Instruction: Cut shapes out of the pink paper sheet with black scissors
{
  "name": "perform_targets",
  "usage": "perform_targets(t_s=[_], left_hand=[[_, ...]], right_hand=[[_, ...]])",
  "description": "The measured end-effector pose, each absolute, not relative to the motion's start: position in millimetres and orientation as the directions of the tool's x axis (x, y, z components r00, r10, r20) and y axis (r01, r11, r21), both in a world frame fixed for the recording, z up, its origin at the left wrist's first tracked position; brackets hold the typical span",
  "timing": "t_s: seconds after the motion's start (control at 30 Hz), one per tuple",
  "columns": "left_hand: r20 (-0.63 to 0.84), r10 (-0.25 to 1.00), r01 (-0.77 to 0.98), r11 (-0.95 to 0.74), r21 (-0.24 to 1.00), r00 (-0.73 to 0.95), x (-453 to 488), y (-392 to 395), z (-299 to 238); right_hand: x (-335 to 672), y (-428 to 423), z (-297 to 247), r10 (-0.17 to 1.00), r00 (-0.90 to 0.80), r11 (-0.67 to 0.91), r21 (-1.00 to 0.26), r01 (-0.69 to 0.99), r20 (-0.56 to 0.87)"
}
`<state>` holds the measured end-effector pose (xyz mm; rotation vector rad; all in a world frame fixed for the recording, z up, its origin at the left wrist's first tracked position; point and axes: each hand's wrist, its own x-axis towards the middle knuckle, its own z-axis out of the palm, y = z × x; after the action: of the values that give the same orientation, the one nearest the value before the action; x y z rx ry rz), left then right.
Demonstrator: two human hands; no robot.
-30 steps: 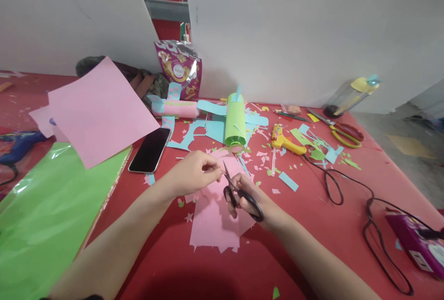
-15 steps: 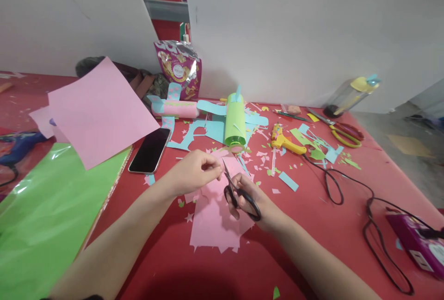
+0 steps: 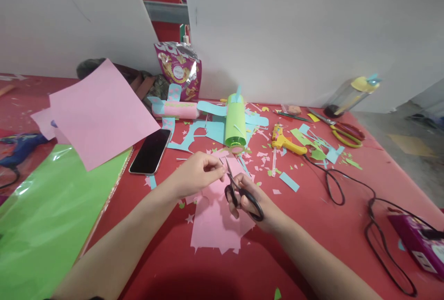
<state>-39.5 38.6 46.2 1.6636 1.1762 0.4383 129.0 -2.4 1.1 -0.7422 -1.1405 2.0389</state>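
Note:
My right hand (image 3: 248, 200) is closed round the black handles of a small pair of scissors (image 3: 234, 189), fingers through the loops. The blades point away from me and stand slightly apart. Close beside their tips, my left hand (image 3: 204, 172) pinches thumb against fingertips; whatever sits in that pinch is too small to make out. Below both hands lies a sheet of pink paper (image 3: 215, 226) with jagged edges. A small pink paper star (image 3: 189, 218) rests at its left. Beyond my hands stands a green paper-covered tube (image 3: 235, 119) with blue wings, near a pink tube (image 3: 180, 109) with blue fins.
A phone (image 3: 150, 152), a large pink sheet (image 3: 102, 115) and green wrapping (image 3: 58, 212) lie left. On the right are a yellow glue gun (image 3: 287, 144), its cord, bigger scissors (image 3: 342, 133), a purple power strip (image 3: 418, 244) and a clear bottle (image 3: 350, 96). Paper scraps litter the red table.
The scissor blades have spread a little, one tip moving towards the left fingertips. Both hands have otherwise hardly shifted.

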Motion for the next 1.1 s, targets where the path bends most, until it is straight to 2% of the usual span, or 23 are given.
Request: perform_targets(t_s=[0.47,1.1], left_hand=[[-0.241,0.860,0.439,0.022,0.898,0.450,-38.7,37.0,43.0],[-0.188,0.924,0.295,0.087,0.951,0.334,-23.9,30.0,40.4]], right_hand=[[128.1,-2.8,0.9,0.785,-0.610,-0.357,-0.885,-0.300,-0.110],[126.2,-3.1,-1.3,0.811,-0.580,-0.348,-0.861,-0.370,-0.079]])
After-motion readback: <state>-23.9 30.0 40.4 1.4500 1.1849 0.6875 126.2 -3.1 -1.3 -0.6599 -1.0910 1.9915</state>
